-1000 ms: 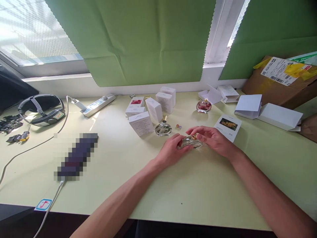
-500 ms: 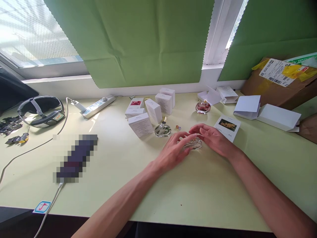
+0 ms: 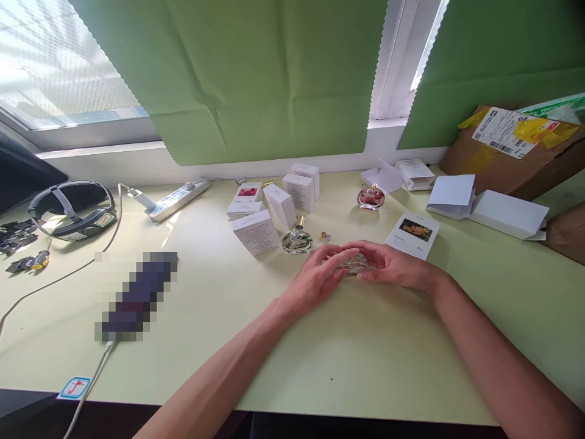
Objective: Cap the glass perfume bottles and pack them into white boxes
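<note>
A small clear glass perfume bottle point(image 3: 353, 264) with a gold neck lies on the pale green table point(image 3: 320, 353), between my two hands. My left hand point(image 3: 320, 274) curls its fingertips against the bottle's left side. Fingers of my right hand point(image 3: 393, 267) close round the bottle's right side and front. Most of the bottle is hidden by the fingers. A second clear bottle with a gold cap point(image 3: 297, 239) stands just left of my hands, and two tiny caps point(image 3: 325, 235) lie beside it.
Several white cartons point(image 3: 274, 204) stand behind the bottles. A pink-filled bottle point(image 3: 371, 197), a printed card point(image 3: 414, 233), open white boxes point(image 3: 484, 204) and a cardboard parcel point(image 3: 512, 143) sit to the right. A power strip point(image 3: 176, 195), headband point(image 3: 70, 204) and cable lie left.
My hands loosened and spread over the bottle half a second ago. They have now closed on it again from both sides. The view shifted slightly.
</note>
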`<action>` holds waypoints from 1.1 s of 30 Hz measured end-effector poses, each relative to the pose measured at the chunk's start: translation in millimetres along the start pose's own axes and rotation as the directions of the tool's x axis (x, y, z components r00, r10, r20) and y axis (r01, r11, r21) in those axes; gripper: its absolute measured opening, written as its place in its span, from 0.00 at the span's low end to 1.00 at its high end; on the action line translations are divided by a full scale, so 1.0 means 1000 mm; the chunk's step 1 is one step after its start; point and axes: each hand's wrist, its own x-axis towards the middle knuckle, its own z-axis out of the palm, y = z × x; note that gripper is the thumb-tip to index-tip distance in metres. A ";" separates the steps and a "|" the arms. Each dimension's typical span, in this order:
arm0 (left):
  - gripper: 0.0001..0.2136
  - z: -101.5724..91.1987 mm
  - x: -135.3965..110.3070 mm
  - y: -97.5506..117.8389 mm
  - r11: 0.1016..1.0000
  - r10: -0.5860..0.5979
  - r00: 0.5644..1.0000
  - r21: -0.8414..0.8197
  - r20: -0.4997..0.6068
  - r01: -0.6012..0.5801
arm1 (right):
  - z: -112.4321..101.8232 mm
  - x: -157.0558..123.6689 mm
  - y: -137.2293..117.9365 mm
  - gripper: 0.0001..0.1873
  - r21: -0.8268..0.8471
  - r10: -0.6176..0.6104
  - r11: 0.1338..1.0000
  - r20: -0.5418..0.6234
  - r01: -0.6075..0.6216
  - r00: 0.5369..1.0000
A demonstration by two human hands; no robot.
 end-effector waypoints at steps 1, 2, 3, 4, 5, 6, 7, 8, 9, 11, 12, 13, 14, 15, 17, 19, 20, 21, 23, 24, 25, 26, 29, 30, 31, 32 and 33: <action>0.21 0.000 0.000 0.000 1.000 0.003 1.000 -0.007 -0.002 -0.003 | 0.000 0.001 0.000 0.31 -0.010 -0.003 1.000 -0.003 0.003 1.000; 0.21 0.000 0.000 -0.001 1.000 0.008 1.000 -0.014 -0.005 -0.008 | 0.000 0.001 0.001 0.32 -0.018 -0.003 1.000 -0.006 0.003 1.000; 0.21 0.000 0.000 -0.001 1.000 0.011 1.000 -0.021 -0.009 -0.012 | 0.000 0.001 0.001 0.32 -0.022 -0.004 1.000 -0.010 0.003 1.000; 0.21 0.000 0.000 -0.002 1.000 0.014 1.000 -0.027 -0.015 -0.015 | 0.000 0.002 0.001 0.32 -0.025 -0.003 1.000 -0.012 0.003 1.000; 0.21 0.001 0.000 -0.002 0.999 0.016 1.000 -0.031 -0.019 -0.016 | 0.000 0.002 0.001 0.32 -0.026 -0.003 1.000 -0.012 0.002 1.000; 0.21 0.001 0.000 -0.003 0.999 0.017 1.000 -0.033 -0.023 -0.018 | 0.000 0.002 0.001 0.32 -0.027 -0.002 1.000 -0.012 0.002 1.000; 0.21 0.001 0.000 -0.003 0.999 0.018 0.999 -0.033 -0.027 -0.019 | 0.000 0.002 0.002 0.32 -0.026 -0.003 1.000 -0.010 0.003 1.000; 0.22 0.001 0.000 -0.003 0.999 0.022 0.999 -0.032 -0.030 -0.023 | 0.000 0.002 0.002 0.32 -0.023 -0.004 1.000 -0.008 0.004 1.000; 0.22 0.001 0.000 -0.003 0.999 0.026 0.999 -0.029 -0.031 -0.027 | 0.000 0.002 0.002 0.31 -0.020 -0.006 1.000 -0.006 0.005 1.000; 0.22 0.001 0.001 -0.003 0.999 0.035 0.999 -0.019 -0.036 -0.036 | 0.000 0.002 0.003 0.31 -0.010 -0.009 1.000 -0.003 0.008 1.000; 0.22 0.001 0.001 -0.003 0.999 0.040 0.998 -0.013 -0.041 -0.040 | 0.000 0.002 0.004 0.31 -0.006 -0.009 1.000 0.000 0.009 1.000; 0.22 0.001 0.001 -0.003 0.999 0.044 0.998 -0.008 -0.046 -0.044 | 0.000 0.002 0.004 0.31 -0.002 -0.009 1.000 0.004 0.009 1.000; 0.22 0.001 0.001 -0.003 0.999 0.047 0.998 -0.003 -0.051 -0.047 | -0.001 0.003 0.005 0.31 0.001 -0.008 1.000 0.007 0.008 1.000; 0.22 0.001 0.001 -0.004 0.999 0.048 0.997 0.001 -0.053 -0.048 | -0.001 0.003 0.005 0.31 0.003 -0.008 1.000 0.009 0.008 1.000; 0.22 0.002 0.000 -0.004 0.999 0.048 0.998 0.007 -0.049 -0.048 | -0.002 0.003 0.006 0.31 0.003 -0.009 1.000 0.011 0.009 1.000; 0.21 0.002 0.001 -0.004 0.999 0.050 0.998 0.011 -0.049 -0.050 | -0.002 0.003 0.006 0.31 0.001 -0.011 1.000 0.013 0.010 1.000; 0.21 0.002 0.001 -0.004 0.998 0.054 0.997 0.013 -0.051 -0.053 | -0.002 0.003 0.006 0.31 0.001 -0.011 1.000 0.015 0.011 1.000; 0.21 0.002 0.001 -0.004 0.998 0.058 0.997 0.018 -0.053 -0.057 | -0.002 0.003 0.006 0.31 0.001 -0.012 1.000 0.016 0.012 1.000; 0.21 0.002 0.001 -0.004 0.997 0.067 0.996 0.031 -0.059 -0.065 | -0.001 0.003 0.007 0.31 -0.002 -0.015 1.000 0.019 0.015 1.000; 0.21 0.002 0.001 -0.005 0.997 0.071 0.996 0.037 -0.062 -0.069 | -0.001 0.003 0.006 0.31 -0.004 -0.016 1.000 0.020 0.016 1.000; 0.21 0.002 0.001 -0.005 0.996 0.075 0.995 0.043 -0.063 -0.073 | -0.001 0.003 0.006 0.31 -0.007 -0.016 1.000 0.021 0.017 1.000; 0.21 0.002 0.001 -0.005 0.996 0.079 0.995 0.048 -0.062 -0.076 | -0.001 0.004 0.006 0.31 -0.008 -0.016 1.000 0.022 0.016 1.000; 0.21 0.002 0.000 -0.007 0.993 0.095 0.994 0.072 -0.062 -0.091 | -0.004 0.001 0.005 0.34 -0.009 0.010 1.000 0.040 -0.010 0.999; 0.21 0.003 0.000 -0.007 0.992 0.101 0.993 0.084 -0.064 -0.095 | -0.006 -0.001 0.004 0.34 -0.012 0.029 1.000 0.044 -0.028 0.999; 0.22 0.003 0.000 -0.008 0.991 0.106 0.992 0.095 -0.066 -0.099 | -0.009 -0.004 0.003 0.35 -0.016 0.048 0.999 0.040 -0.047 0.998; 0.22 0.004 0.000 -0.008 0.989 0.109 0.992 0.104 -0.066 -0.101 | -0.013 -0.009 0.002 0.35 -0.019 0.057 0.998 0.027 -0.057 0.998; 0.22 0.004 0.000 -0.008 0.988 0.110 0.992 0.113 -0.066 -0.102 | -0.018 -0.013 0.000 0.34 -0.022 0.063 0.998 0.007 -0.063 0.998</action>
